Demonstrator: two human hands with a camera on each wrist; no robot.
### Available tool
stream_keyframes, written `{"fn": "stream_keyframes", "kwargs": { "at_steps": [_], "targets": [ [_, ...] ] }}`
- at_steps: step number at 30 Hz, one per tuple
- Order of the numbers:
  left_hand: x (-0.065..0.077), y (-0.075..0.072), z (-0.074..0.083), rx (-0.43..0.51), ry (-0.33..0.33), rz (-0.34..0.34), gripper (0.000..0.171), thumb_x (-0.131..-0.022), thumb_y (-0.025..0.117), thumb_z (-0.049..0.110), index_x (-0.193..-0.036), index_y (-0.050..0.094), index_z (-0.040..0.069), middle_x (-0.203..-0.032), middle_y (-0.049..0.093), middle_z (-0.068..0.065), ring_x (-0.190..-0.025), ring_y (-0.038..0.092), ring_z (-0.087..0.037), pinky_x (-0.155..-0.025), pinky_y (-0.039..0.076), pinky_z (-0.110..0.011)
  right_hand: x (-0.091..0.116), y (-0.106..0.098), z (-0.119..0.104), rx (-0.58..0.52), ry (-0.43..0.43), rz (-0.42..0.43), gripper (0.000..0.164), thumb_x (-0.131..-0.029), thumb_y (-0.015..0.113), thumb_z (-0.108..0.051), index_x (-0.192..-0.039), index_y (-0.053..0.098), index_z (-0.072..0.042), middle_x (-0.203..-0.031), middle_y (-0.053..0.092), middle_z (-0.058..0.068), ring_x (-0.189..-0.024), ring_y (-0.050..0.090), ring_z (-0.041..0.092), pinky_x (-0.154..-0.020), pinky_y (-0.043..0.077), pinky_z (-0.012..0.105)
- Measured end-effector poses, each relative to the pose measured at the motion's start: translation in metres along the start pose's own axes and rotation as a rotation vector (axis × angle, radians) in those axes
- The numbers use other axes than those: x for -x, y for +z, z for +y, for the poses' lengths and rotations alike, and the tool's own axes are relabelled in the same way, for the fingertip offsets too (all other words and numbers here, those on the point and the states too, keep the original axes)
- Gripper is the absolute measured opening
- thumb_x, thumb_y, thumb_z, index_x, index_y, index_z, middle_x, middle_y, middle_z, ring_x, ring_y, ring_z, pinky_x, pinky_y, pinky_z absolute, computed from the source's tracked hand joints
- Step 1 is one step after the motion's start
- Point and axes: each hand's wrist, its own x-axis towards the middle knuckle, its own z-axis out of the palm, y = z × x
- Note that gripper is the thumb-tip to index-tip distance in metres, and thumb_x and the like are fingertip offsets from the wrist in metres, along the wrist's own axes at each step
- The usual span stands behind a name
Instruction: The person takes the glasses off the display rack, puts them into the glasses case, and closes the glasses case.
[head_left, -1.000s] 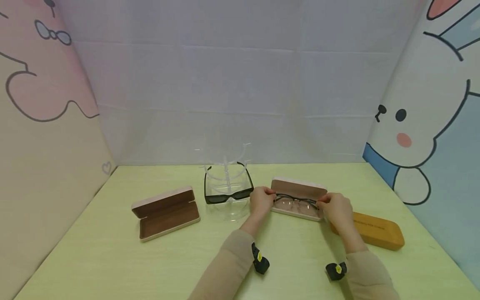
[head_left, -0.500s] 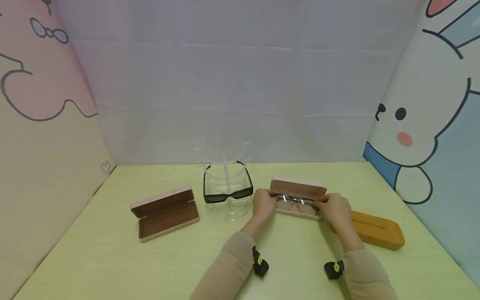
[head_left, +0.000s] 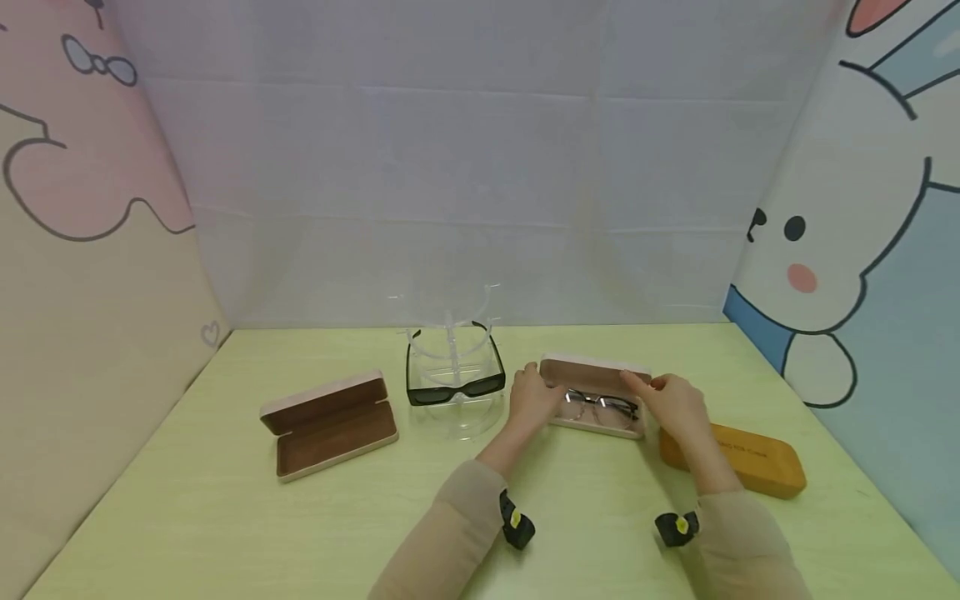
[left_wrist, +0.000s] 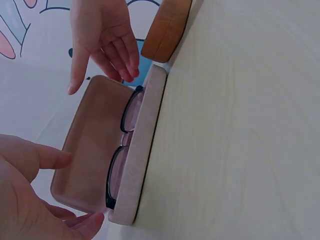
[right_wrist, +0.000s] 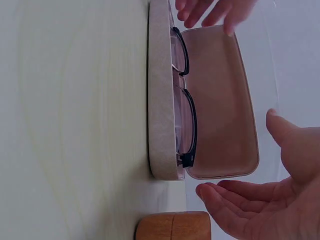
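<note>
Dark-rimmed eyeglasses (head_left: 596,403) lie in the base of an open, pink-lined glasses case (right_wrist: 162,100), whose lid (left_wrist: 95,135) stands up at the back. By the case's left end is my left hand (head_left: 534,400), its thumb in front of the lid and its fingers beyond the end. My right hand (head_left: 675,406) is at the right end, thumb and fingers spread apart. Neither hand grips the eyeglasses. In the right wrist view the right fingers (right_wrist: 235,200) are apart from the case. Whether the left fingers touch it, I cannot tell.
An orange-brown glasses case (head_left: 750,461) lies closed beside my right wrist. Left of my hands, a clear display stand (head_left: 453,342) carries black sunglasses (head_left: 457,392). Farther left is another open case (head_left: 333,429) with brown lining. A white backdrop (head_left: 465,167) rises behind the table.
Both hands have let go of the eyeglasses, which stay in the case. My thumbs and fingers have spread and risen toward the ends of the lid.
</note>
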Motion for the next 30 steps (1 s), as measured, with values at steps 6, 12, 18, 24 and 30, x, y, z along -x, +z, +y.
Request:
{"fn": "stream_keyframes", "kwargs": {
  "at_steps": [6, 12, 18, 24, 30],
  "targets": [
    [-0.005, -0.002, 0.009, 0.062, -0.048, -0.010, 0.062, -0.088, 0.051, 0.044, -0.122, 0.046, -0.008, -0.117, 0.052, -0.023, -0.107, 0.051, -0.036, -0.089, 0.044, -0.045, -0.006, 0.002, 0.001, -0.011, 0.002, 0.050, 0.071, -0.092, 0.033, -0.055, -0.098, 0.061, 0.009, -0.078, 0.061, 0.017, -0.063, 0.049, 0.022, -0.054, 0.037, 0.030],
    [-0.011, 0.001, 0.008, 0.061, -0.019, 0.120, 0.044, -0.092, 0.049, 0.041, -0.096, 0.054, -0.002, -0.090, 0.057, -0.015, -0.082, 0.057, -0.030, -0.070, 0.047, -0.039, -0.006, 0.002, 0.001, -0.033, 0.001, 0.079, 0.063, -0.093, 0.038, -0.051, -0.088, 0.062, 0.007, -0.070, 0.061, 0.013, -0.053, 0.042, 0.017, -0.046, 0.032, 0.028],
    [-0.012, 0.004, 0.005, 0.066, -0.031, 0.210, 0.036, -0.089, 0.055, 0.037, -0.092, 0.056, 0.001, -0.085, 0.058, -0.011, -0.079, 0.057, -0.028, -0.069, 0.046, -0.038, -0.003, 0.002, -0.001, -0.089, 0.019, 0.019, 0.068, -0.092, 0.038, -0.054, -0.103, 0.057, 0.010, -0.090, 0.063, 0.023, -0.069, 0.061, 0.028, -0.058, 0.048, 0.034],
    [-0.010, 0.004, 0.002, 0.117, -0.041, 0.178, 0.037, -0.089, 0.055, 0.036, -0.099, 0.055, 0.001, -0.091, 0.058, -0.012, -0.086, 0.056, -0.027, -0.074, 0.046, -0.038, 0.000, 0.004, 0.000, -0.199, 0.053, -0.030, 0.071, -0.092, 0.037, -0.052, -0.118, 0.045, 0.013, -0.105, 0.055, 0.029, -0.088, 0.064, 0.035, -0.072, 0.053, 0.038],
    [-0.007, 0.004, -0.002, 0.137, -0.053, 0.138, 0.045, -0.088, 0.056, 0.037, -0.110, 0.058, -0.003, -0.103, 0.061, -0.015, -0.097, 0.058, -0.029, -0.082, 0.048, -0.038, 0.004, 0.007, 0.003, -0.331, 0.084, -0.065, 0.079, -0.091, 0.041, -0.052, -0.130, 0.030, 0.016, -0.123, 0.041, 0.035, -0.104, 0.055, 0.040, -0.080, 0.051, 0.039]
  ]
}}
